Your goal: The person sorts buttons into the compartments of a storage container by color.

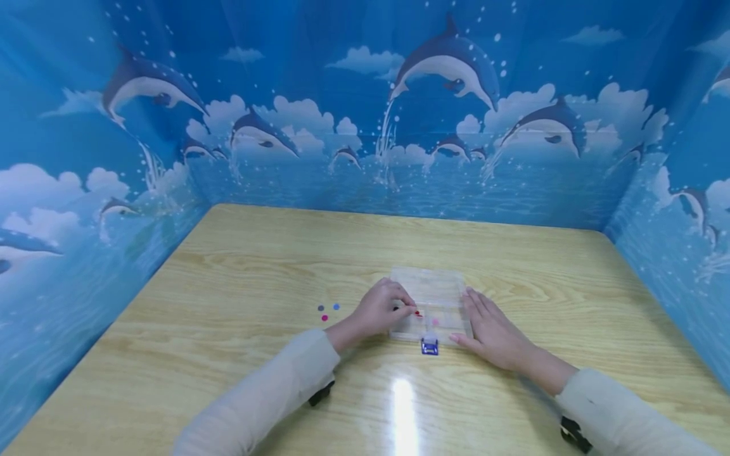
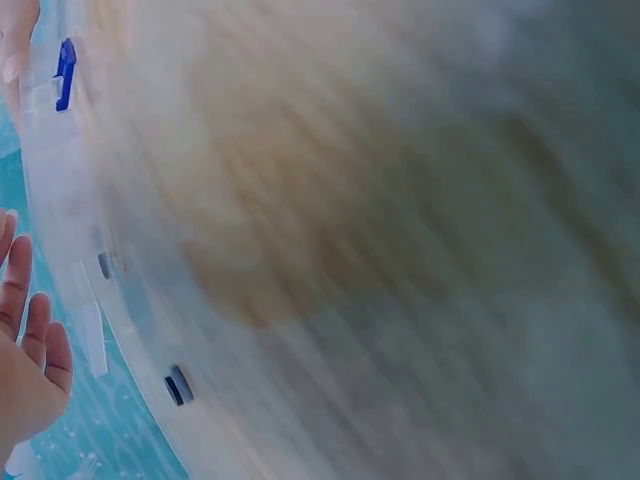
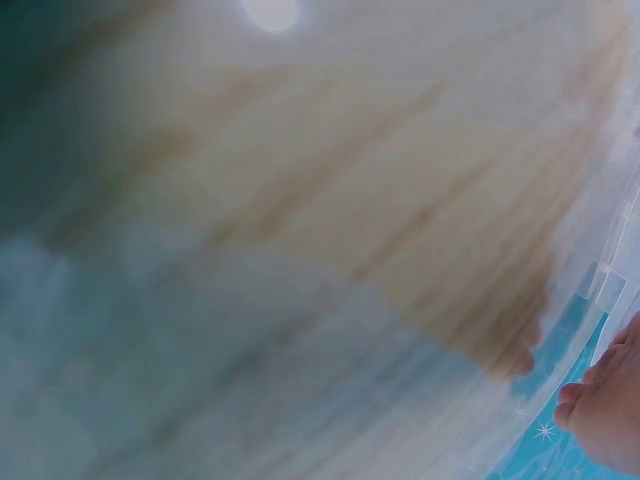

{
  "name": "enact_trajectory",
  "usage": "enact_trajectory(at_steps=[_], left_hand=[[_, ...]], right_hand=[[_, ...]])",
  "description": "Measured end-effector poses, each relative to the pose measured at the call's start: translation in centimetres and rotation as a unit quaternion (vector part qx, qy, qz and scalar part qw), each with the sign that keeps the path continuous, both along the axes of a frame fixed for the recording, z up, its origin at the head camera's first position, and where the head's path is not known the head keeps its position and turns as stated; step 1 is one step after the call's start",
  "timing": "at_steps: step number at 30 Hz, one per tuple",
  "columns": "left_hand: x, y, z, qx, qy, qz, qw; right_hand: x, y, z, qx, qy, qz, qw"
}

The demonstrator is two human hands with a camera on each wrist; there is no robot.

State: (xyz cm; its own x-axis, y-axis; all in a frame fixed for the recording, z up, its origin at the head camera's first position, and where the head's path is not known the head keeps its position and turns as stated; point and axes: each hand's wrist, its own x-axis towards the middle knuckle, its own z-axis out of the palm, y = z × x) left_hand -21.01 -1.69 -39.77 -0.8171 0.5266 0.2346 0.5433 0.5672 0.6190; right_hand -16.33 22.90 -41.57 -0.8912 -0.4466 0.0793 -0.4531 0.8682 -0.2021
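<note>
A clear plastic box [image 1: 428, 278] with inner dividers lies on the table, its lid raised at the far side and a blue latch [image 1: 429, 346] at the front. My left hand [image 1: 382, 308] is over the box's left part, thumb and forefinger pinching a small red disc [image 1: 417, 313]. In the left wrist view, the other fingers [image 2: 38, 335] of that hand curve loosely. A pink disc [image 1: 436, 322] sits in a right compartment. Along the box's right side rests my right hand [image 1: 496, 334], fingers straight and thumb at the front edge.
Left of the box on the wooden table [image 1: 274, 266] lie three small discs: a grey one [image 1: 321, 308], a blue one [image 1: 336, 306] and a pinkish-red one [image 1: 325, 318]. A dolphin-print curtain [image 1: 342, 171] encloses the table's back and sides.
</note>
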Motion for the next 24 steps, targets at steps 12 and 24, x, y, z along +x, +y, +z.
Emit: enact_trajectory(at_steps=[12, 24], left_hand=[[0.3, -1.6, 0.0, -0.002, -0.02, 0.012, 0.9997], [0.0, -3.5, -0.1, 0.007, -0.002, 0.025, 0.9997]], right_hand=[[0.0, 0.0, -0.1, -0.002, 0.006, 0.004, 1.0], [0.0, 0.0, 0.0, -0.004, 0.003, 0.003, 1.0]])
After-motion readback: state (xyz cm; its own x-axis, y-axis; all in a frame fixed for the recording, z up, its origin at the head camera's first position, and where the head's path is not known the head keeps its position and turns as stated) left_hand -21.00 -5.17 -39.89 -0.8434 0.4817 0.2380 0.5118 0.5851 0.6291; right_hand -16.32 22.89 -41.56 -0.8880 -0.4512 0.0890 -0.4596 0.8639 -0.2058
